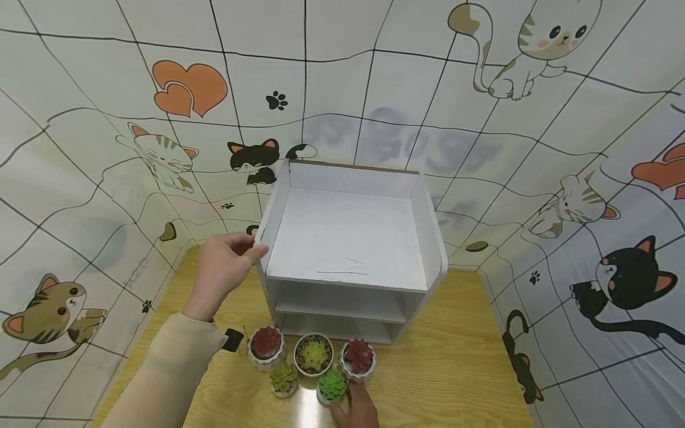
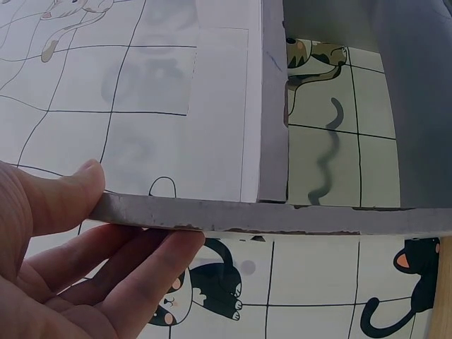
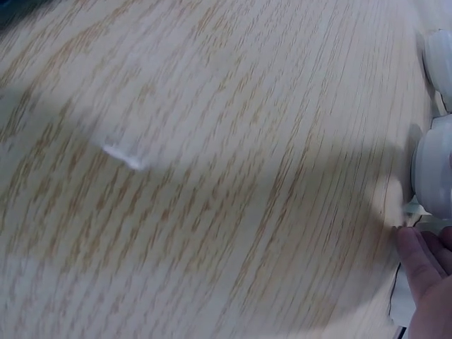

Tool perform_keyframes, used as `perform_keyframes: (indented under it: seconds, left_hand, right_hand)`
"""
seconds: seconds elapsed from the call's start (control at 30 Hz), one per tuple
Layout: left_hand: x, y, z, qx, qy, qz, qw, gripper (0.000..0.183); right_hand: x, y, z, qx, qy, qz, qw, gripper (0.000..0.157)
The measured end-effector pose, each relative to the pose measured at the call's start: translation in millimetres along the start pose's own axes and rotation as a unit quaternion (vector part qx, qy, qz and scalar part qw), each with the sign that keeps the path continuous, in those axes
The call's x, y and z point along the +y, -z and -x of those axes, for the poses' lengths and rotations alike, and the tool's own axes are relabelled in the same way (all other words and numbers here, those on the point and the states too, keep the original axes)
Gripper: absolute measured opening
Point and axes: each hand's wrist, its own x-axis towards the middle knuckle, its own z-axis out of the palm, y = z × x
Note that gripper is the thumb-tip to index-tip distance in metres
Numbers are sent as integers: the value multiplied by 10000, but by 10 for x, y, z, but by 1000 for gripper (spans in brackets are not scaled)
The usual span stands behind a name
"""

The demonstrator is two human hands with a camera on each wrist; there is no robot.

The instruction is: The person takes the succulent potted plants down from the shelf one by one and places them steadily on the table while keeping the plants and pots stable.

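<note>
A white shelf unit with an open top tray and lower compartments stands on the wooden table. My left hand pinches the edge of its left side panel, thumb on one face and fingers on the other. Low in the head view, my right hand holds the small pot of a bright green succulent; the grip is partly hidden. Around it stand a yellow-green succulent, a round potted cactus-like plant and two red succulents, one left and one right.
A small black square lies by the left sleeve. The wood-grain table extends to both sides of the shelf. Cat-patterned sheets rise behind it and at the sides. White pots show at the right wrist view's edge.
</note>
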Motion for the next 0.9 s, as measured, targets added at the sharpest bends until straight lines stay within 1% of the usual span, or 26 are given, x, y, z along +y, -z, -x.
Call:
perform_keyframes:
  seconds: [0.07,0.13,0.2,0.27,0.4,0.47,0.53,0.6,0.73,0.9]
  left_hand:
    - [9,-4,-2,-19,-6,7,10000,34]
    - [19,-10,-3,-41,-20,21,10000,34]
    - [25,-20,-7,-42,-57,28,10000,34]
    - [26,-36,-12,-51,-99,55,9999,33]
    - [17,-76,-22,-60,-166,69,9998,33]
    - [9,-94,-19,-64,-179,50,9998,33]
    - [-3,-111,-10,-42,-254,15,9997,33]
    - [-27,-124,9,-7,-351,37,9994,34]
    - [-123,-147,60,-4,-694,261,9973,33]
    - [-295,-173,111,-205,-952,661,9930,35]
  right_hand:
    - [12,4,5,128,89,28,9999,46]
    - [23,29,3,57,52,-2,10000,45]
    - [38,72,-4,-133,-8,-48,9999,42]
    - [67,113,-9,-227,-18,-45,9997,40]
    - [158,191,9,-74,389,183,9990,34]
    - [205,237,26,70,625,318,9975,32]
    - [243,300,36,80,757,370,9964,28]
    - [272,378,38,-7,808,376,9960,26]
    - [277,606,6,-291,674,248,9970,24]
    - [204,915,-100,-473,208,129,9986,21]
